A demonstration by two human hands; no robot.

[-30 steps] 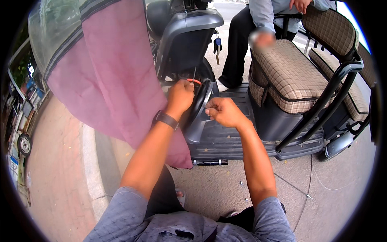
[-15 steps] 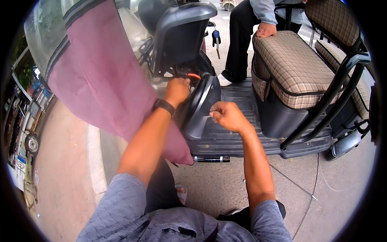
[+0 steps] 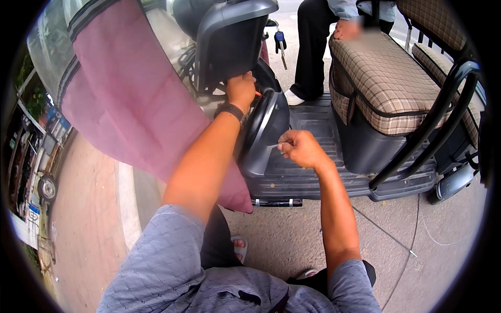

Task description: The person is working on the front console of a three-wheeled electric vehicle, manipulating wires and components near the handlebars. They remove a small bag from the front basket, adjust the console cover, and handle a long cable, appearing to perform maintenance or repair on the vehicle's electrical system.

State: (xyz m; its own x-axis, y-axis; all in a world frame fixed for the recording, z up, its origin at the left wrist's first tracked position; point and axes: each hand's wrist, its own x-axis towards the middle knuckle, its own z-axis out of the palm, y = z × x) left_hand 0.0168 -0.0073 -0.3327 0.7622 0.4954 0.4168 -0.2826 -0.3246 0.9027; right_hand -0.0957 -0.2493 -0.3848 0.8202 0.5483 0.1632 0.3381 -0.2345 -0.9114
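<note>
My left hand (image 3: 241, 89) reaches in under the dark front panel (image 3: 235, 49) of a three-wheeled vehicle, its fingers closed. What they grip, if anything, is hidden. Beside the fingers an orange-red piece (image 3: 258, 94) pokes out above the grey plastic column (image 3: 271, 120). Lower and to the right, my right hand (image 3: 301, 148) hovers above the ribbed black footboard (image 3: 313, 122) in a pinch. A thin, pale, wire-like piece (image 3: 274, 146) sticks out from its fingertips toward the column; its far end is hard to make out.
A purple cloth cover (image 3: 135, 88) hangs at the left, against my left arm. Keys (image 3: 281, 44) dangle beside the panel. Right stands a plaid seat (image 3: 389, 83) with black armrail tubes (image 3: 443, 130); another person's hand (image 3: 344, 29) rests on it. A thin cable (image 3: 383, 229) lies on the pavement.
My left hand has moved up and to the right, deeper under the front panel, now partly covering the orange-red piece. My right hand keeps its pinch beside the column.
</note>
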